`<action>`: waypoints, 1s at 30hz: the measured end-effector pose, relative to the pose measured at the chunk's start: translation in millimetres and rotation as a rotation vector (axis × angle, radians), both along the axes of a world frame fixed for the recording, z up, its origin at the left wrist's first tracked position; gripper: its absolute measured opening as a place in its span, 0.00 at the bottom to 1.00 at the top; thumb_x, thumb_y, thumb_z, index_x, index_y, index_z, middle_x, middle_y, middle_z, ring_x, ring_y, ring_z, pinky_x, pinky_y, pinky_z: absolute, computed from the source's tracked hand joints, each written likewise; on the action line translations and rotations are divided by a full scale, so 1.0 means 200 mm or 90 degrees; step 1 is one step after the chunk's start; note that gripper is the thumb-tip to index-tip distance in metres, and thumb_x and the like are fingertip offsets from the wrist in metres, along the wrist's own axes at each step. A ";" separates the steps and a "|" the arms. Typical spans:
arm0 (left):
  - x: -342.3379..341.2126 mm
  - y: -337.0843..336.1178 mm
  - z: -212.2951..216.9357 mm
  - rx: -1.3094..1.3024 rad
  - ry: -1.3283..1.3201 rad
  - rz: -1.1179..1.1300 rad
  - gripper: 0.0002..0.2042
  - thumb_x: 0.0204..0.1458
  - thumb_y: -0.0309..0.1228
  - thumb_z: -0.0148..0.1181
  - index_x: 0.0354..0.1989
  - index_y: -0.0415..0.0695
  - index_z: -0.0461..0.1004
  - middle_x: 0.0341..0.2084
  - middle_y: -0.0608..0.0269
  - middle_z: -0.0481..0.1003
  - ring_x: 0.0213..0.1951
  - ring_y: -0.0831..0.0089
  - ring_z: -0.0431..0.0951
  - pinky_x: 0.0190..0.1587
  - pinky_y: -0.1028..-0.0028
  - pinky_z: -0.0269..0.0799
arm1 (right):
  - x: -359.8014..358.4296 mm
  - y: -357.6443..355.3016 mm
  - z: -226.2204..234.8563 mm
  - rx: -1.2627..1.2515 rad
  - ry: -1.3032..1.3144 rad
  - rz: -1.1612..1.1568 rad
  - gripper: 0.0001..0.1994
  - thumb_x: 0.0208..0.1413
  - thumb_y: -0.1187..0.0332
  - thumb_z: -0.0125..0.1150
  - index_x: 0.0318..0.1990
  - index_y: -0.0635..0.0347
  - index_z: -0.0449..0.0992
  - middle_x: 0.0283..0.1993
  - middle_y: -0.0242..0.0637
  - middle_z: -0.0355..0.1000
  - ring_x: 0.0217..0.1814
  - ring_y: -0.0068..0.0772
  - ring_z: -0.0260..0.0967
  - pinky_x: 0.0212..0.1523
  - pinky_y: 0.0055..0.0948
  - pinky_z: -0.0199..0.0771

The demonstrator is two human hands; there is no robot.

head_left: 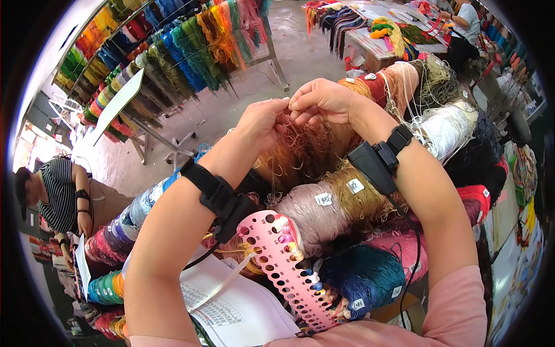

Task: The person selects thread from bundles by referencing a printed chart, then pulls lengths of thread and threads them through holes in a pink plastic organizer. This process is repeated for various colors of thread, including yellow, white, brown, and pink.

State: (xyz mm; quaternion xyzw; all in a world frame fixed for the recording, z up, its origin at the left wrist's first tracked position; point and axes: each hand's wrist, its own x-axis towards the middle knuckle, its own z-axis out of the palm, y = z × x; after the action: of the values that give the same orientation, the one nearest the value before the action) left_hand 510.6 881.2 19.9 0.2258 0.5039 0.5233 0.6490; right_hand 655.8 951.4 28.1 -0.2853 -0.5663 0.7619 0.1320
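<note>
Your left hand (263,118) and right hand (321,99) meet fingertip to fingertip, each grip pinched shut on fine strands of the crinkled orange-brown yarn hank (306,150), which hangs straight below them (long axis running toward you), above the pink perforated plastic card (283,263).

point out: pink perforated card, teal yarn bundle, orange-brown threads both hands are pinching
pink perforated card (276,254), head view, on the bare pink face among the holes.
teal yarn bundle (370,272), head view, on the middle of its rounded top.
orange-brown threads (303,144), head view, on the loose strands just below the fingertips.
</note>
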 end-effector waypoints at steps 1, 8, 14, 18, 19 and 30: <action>0.00 0.00 0.00 -0.001 0.000 -0.003 0.04 0.46 0.28 0.51 0.22 0.43 0.66 0.17 0.69 0.64 0.18 0.82 0.60 0.18 0.83 0.54 | 0.00 0.00 0.00 -0.001 0.000 -0.003 0.05 0.45 0.72 0.53 0.29 0.63 0.70 0.26 0.38 0.71 0.23 0.22 0.70 0.16 0.13 0.66; 0.02 -0.01 0.01 0.013 0.049 0.020 0.06 0.48 0.29 0.50 0.25 0.40 0.66 0.17 0.69 0.64 0.18 0.83 0.62 0.18 0.87 0.56 | 0.00 0.00 0.00 -0.007 -0.007 -0.018 0.05 0.45 0.72 0.52 0.29 0.64 0.71 0.26 0.39 0.71 0.22 0.23 0.70 0.15 0.15 0.66; 0.04 -0.02 0.04 -0.005 0.064 0.057 0.07 0.48 0.30 0.50 0.23 0.40 0.66 0.16 0.69 0.63 0.18 0.82 0.61 0.18 0.85 0.59 | 0.00 0.00 0.02 -0.005 0.000 -0.036 0.05 0.44 0.73 0.51 0.28 0.64 0.70 0.25 0.39 0.71 0.22 0.24 0.70 0.15 0.15 0.66; 0.04 -0.02 0.03 0.011 0.048 0.063 0.09 0.49 0.31 0.49 0.24 0.38 0.64 0.17 0.67 0.63 0.18 0.81 0.62 0.19 0.85 0.60 | 0.00 0.00 0.01 -0.004 -0.002 -0.040 0.05 0.44 0.72 0.51 0.29 0.64 0.69 0.25 0.39 0.71 0.22 0.23 0.70 0.16 0.15 0.66; 0.04 -0.02 0.03 0.010 0.049 0.062 0.09 0.49 0.31 0.49 0.24 0.38 0.64 0.17 0.67 0.63 0.18 0.81 0.62 0.19 0.85 0.60 | 0.00 0.01 0.01 -0.005 -0.001 -0.041 0.05 0.44 0.72 0.51 0.29 0.64 0.69 0.25 0.39 0.71 0.22 0.23 0.70 0.16 0.15 0.66; 0.02 -0.02 0.04 0.033 0.084 0.042 0.04 0.46 0.27 0.52 0.23 0.40 0.67 0.15 0.69 0.65 0.17 0.82 0.63 0.17 0.85 0.60 | -0.01 0.00 -0.01 0.023 0.005 -0.029 0.04 0.42 0.74 0.55 0.27 0.64 0.70 0.25 0.39 0.71 0.23 0.24 0.70 0.15 0.15 0.65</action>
State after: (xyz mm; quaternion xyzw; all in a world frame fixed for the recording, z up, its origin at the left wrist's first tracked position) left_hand 514.7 877.0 27.9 0.2594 0.5390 0.5412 0.5910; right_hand 653.0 951.9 26.5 -0.2925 -0.5730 0.7493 0.1570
